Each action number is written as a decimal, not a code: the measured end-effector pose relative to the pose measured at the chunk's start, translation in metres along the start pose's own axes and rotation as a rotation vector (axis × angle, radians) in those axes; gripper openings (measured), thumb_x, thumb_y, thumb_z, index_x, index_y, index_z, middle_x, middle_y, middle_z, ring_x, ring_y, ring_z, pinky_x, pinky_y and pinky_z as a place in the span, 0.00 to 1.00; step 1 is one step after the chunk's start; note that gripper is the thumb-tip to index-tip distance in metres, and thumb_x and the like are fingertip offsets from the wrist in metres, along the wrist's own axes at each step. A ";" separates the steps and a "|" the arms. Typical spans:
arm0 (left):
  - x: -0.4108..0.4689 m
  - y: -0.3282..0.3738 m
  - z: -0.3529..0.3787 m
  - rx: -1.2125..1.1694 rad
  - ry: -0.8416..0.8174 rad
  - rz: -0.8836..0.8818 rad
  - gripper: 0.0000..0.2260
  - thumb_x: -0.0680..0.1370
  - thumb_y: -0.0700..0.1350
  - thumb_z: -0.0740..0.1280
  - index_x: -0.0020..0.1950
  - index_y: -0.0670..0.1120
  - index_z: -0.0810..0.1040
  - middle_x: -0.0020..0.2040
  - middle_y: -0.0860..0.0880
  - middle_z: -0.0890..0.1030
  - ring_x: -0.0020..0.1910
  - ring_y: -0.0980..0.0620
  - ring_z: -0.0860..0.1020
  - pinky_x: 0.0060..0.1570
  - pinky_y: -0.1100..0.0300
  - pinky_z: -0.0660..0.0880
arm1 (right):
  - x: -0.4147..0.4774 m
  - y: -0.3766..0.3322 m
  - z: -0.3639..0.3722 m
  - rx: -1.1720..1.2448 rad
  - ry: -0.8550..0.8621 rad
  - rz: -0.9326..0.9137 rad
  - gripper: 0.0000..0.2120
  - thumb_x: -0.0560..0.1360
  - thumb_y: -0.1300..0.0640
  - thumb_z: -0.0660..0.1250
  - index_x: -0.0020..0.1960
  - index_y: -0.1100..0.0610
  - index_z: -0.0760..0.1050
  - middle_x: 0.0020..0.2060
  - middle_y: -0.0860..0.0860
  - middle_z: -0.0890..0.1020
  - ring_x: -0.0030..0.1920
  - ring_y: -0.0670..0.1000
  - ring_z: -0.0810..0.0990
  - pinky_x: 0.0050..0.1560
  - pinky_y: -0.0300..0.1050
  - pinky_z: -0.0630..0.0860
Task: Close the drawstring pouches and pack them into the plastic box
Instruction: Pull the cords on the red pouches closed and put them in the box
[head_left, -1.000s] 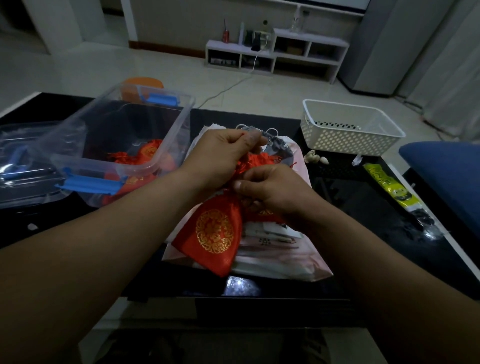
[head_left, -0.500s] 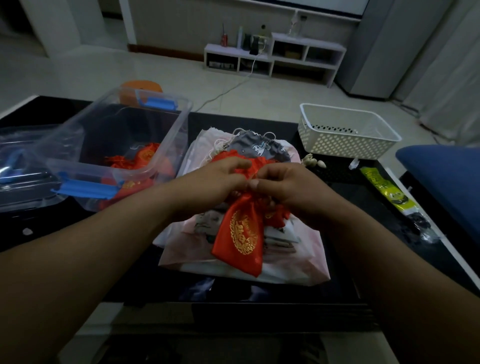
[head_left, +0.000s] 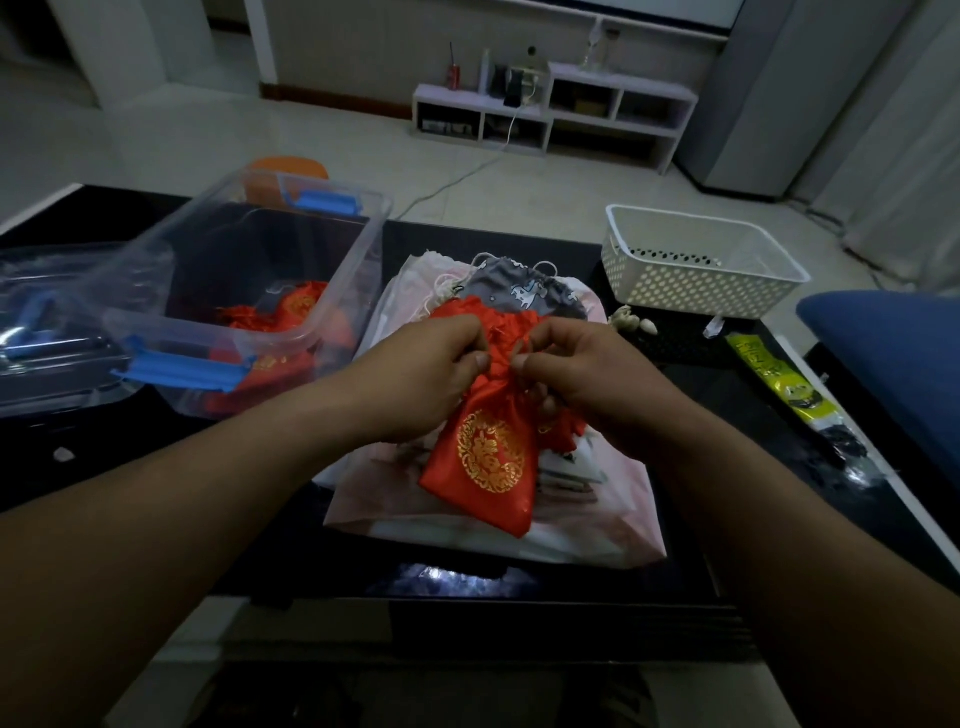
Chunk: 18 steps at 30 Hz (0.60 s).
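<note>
Our left hand and right hand meet over the middle of the black bench, both pinching the gathered neck of a red pouch with a gold round emblem. The fingers of each hand are curled tight on the bunched fabric at the top, thumbs close together, and the body of the pouch hangs below them, tilted toward us. It lies above a heap of pale pink bags spread on the bench. We cannot tell whether its lower end touches them. Just behind our hands a grey pouch with small white figures lies on the same heap, its white cord loose at the mouth.

To the left stands the clear plastic box with a blue latch, open at the top, and more red pouches lie in it. Its clear lid rests beside it at the far left. To the right, near the back edge, sits a white perforated basket. A few small pale objects lie just in front of it, and a yellow-green packet lies along the right edge.
</note>
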<state>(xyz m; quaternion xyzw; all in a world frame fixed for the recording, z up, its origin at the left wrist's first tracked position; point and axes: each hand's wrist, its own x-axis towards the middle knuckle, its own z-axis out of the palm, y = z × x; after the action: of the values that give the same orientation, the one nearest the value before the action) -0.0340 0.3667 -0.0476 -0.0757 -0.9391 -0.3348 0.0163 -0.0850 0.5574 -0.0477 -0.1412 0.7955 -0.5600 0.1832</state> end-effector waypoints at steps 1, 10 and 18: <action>-0.001 0.002 -0.001 0.007 -0.003 0.009 0.06 0.85 0.46 0.63 0.49 0.49 0.76 0.41 0.53 0.78 0.38 0.59 0.74 0.35 0.64 0.67 | 0.000 0.000 0.002 0.004 0.012 0.005 0.02 0.80 0.66 0.69 0.48 0.62 0.78 0.32 0.55 0.79 0.29 0.48 0.76 0.33 0.43 0.74; -0.013 0.012 0.002 0.026 -0.147 0.118 0.09 0.85 0.49 0.62 0.51 0.50 0.81 0.40 0.52 0.80 0.39 0.55 0.77 0.41 0.54 0.72 | 0.001 -0.003 0.012 -0.026 0.035 -0.001 0.05 0.77 0.69 0.67 0.46 0.62 0.79 0.35 0.59 0.79 0.32 0.50 0.76 0.34 0.42 0.74; -0.012 -0.002 -0.003 -0.288 -0.048 0.004 0.06 0.84 0.44 0.65 0.50 0.46 0.81 0.40 0.46 0.82 0.35 0.56 0.79 0.36 0.55 0.78 | 0.006 0.005 0.002 0.090 -0.100 0.022 0.04 0.78 0.70 0.67 0.47 0.64 0.77 0.35 0.59 0.80 0.30 0.50 0.77 0.30 0.39 0.73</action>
<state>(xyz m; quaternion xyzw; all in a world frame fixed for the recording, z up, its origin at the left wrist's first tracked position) -0.0228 0.3618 -0.0472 -0.0870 -0.8814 -0.4641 -0.0164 -0.0893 0.5550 -0.0538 -0.1517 0.7608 -0.5856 0.2352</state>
